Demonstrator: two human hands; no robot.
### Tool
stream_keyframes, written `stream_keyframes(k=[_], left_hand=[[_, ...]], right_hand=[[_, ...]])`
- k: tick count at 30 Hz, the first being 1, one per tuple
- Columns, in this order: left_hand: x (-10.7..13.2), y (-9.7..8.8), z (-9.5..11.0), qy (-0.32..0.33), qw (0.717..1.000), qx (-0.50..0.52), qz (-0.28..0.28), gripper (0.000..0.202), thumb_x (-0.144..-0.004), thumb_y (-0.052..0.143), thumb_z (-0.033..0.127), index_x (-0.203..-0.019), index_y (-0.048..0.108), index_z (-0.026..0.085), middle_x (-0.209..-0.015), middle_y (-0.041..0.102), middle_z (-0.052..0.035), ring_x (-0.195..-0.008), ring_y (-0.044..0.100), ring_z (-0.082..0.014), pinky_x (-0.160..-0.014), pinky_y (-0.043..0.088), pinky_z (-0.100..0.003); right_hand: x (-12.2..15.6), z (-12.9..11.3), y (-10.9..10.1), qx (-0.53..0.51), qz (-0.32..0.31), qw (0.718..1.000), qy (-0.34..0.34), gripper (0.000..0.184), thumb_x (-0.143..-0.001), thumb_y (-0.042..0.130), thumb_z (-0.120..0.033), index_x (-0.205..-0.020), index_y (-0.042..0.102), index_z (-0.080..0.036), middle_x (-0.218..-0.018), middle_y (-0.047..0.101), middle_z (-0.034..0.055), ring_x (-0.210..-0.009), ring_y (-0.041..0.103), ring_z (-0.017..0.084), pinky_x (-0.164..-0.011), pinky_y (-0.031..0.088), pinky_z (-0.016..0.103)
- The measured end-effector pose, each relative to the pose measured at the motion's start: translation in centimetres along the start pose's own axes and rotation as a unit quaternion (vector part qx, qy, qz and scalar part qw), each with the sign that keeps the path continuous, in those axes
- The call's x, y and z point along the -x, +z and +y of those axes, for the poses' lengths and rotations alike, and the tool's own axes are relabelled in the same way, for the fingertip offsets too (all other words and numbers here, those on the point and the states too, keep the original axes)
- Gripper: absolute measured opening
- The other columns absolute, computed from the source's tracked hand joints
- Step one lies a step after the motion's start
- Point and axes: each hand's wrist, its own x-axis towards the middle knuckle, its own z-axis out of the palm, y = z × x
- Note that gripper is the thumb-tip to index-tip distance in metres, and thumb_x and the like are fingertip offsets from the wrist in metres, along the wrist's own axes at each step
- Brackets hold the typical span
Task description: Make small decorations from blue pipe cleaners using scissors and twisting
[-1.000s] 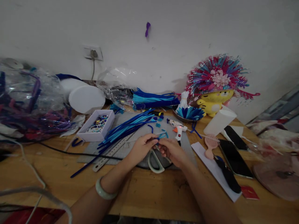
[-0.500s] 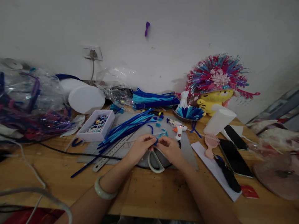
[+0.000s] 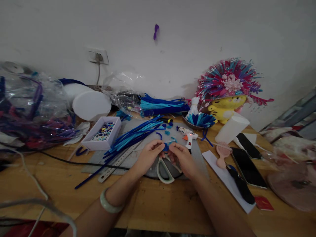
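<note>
My left hand [image 3: 149, 154] and my right hand [image 3: 181, 156] meet over a grey mat [image 3: 197, 154], fingertips pinched together on a small blue pipe-cleaner piece [image 3: 166, 147]. Both hands are closed on it. Just below them on the mat lie pale green-handled scissors [image 3: 165, 171]. A fan of long blue pipe cleaners [image 3: 130, 136] spreads to the left of my left hand, beside a metal ruler [image 3: 118, 163]. A white glue gun [image 3: 189, 135] lies just beyond my right hand.
A white box of beads [image 3: 102, 133], foam discs [image 3: 91, 104] and plastic bags of pipe cleaners [image 3: 32, 108] fill the left. At the right stand a yellow toy with a pink-blue headdress [image 3: 228, 89], a white cup [image 3: 232, 128], a pink brush [image 3: 222, 153] and phones [image 3: 247, 166].
Both hands have shifted slightly away from me on the mat while still working the small blue piece; the fingertips have drawn closer together.
</note>
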Motion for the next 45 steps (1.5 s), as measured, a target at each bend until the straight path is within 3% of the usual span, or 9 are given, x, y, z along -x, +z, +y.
stream_keyframes(k=[7,13,20,24,29,31,34,37,45], left_hand=[[0.3,0.1,0.0,0.046,0.994,-0.100,0.002,0.016,-0.071,0.052,0.031,-0.078,0.054,0.017,-0.063,0.055,0.0033,-0.059,0.051,-0.0100,-0.056,0.041,-0.022],[0.4,-0.3,-0.1,0.114,0.967,-0.219,-0.058,0.013,-0.076,0.049,0.026,-0.076,0.058,0.017,-0.068,0.057,0.0009,-0.065,0.052,-0.0114,-0.062,0.040,-0.022],[0.5,0.0,0.1,0.124,0.967,-0.222,-0.019,0.011,-0.075,0.049,0.024,-0.073,0.056,0.017,-0.067,0.054,0.0019,-0.064,0.048,-0.0106,-0.061,0.037,-0.021],[0.5,0.5,0.2,0.053,0.991,-0.123,0.007,0.011,-0.072,0.050,0.026,-0.068,0.053,0.016,-0.059,0.047,0.0045,-0.056,0.042,-0.0082,-0.055,0.033,-0.020],[0.5,1.0,-0.2,-0.043,0.998,0.044,0.014,0.019,-0.068,0.054,0.032,-0.063,0.048,0.015,-0.053,0.041,0.0063,-0.047,0.036,-0.0056,-0.048,0.029,-0.019],[0.5,1.2,-0.1,-0.038,0.997,0.060,0.020,0.019,-0.068,0.054,0.033,-0.065,0.048,0.015,-0.054,0.043,0.0062,-0.048,0.039,-0.0056,-0.049,0.031,-0.019],[0.5,1.2,0.1,-0.011,0.998,0.041,0.045,0.018,-0.068,0.055,0.032,-0.072,0.050,0.015,-0.060,0.048,0.0057,-0.052,0.046,-0.0063,-0.054,0.036,-0.020],[0.5,1.2,0.1,-0.007,0.999,0.026,0.046,0.018,-0.069,0.054,0.032,-0.075,0.050,0.015,-0.065,0.052,0.0050,-0.054,0.049,-0.0068,-0.057,0.039,-0.021],[0.5,1.1,0.0,-0.003,0.999,0.013,0.035,0.017,-0.069,0.054,0.032,-0.072,0.051,0.015,-0.060,0.049,0.0059,-0.052,0.048,-0.0066,-0.053,0.039,-0.020]], right_hand=[[0.3,-0.5,-0.8,-0.126,-0.109,0.970,0.179,0.019,-0.069,0.053,-0.031,-0.061,0.051,-0.014,-0.046,0.041,-0.0069,-0.032,0.024,0.000,-0.031,0.008,0.014],[-0.1,-0.8,-1.7,-0.183,-0.209,0.910,0.308,0.013,-0.069,0.048,-0.024,-0.063,0.050,-0.013,-0.041,0.033,-0.0094,-0.029,0.016,-0.001,-0.028,0.005,0.011],[-0.2,0.1,-0.8,-0.173,-0.115,0.952,0.227,0.015,-0.062,0.047,-0.021,-0.050,0.041,-0.016,-0.037,0.026,-0.0106,-0.029,0.012,0.000,-0.029,0.005,0.015],[0.1,0.8,0.4,-0.025,-0.002,0.998,0.057,0.016,-0.059,0.048,-0.024,-0.046,0.040,-0.017,-0.036,0.024,-0.0099,-0.032,0.015,0.003,-0.033,0.009,0.019],[0.5,0.7,0.6,0.229,0.061,0.954,-0.182,0.019,-0.059,0.050,-0.022,-0.043,0.041,-0.017,-0.042,0.034,-0.0060,-0.044,0.031,0.006,-0.044,0.022,0.021],[0.4,0.7,0.3,0.220,0.055,0.958,-0.178,0.019,-0.061,0.051,-0.025,-0.046,0.043,-0.018,-0.043,0.035,-0.0059,-0.044,0.032,0.007,-0.044,0.023,0.021],[0.0,0.8,0.1,0.080,0.034,0.994,-0.070,0.022,-0.068,0.048,-0.037,-0.055,0.045,-0.019,-0.044,0.039,-0.0061,-0.039,0.034,0.007,-0.040,0.024,0.021],[-0.3,0.8,0.1,-0.007,0.036,0.999,-0.004,0.025,-0.068,0.048,-0.043,-0.060,0.046,-0.019,-0.047,0.044,-0.0052,-0.038,0.038,0.008,-0.038,0.026,0.021],[0.2,0.5,0.1,0.145,0.006,0.984,-0.103,0.024,-0.071,0.047,-0.036,-0.055,0.040,-0.019,-0.045,0.036,-0.0068,-0.041,0.033,0.007,-0.042,0.026,0.021]])
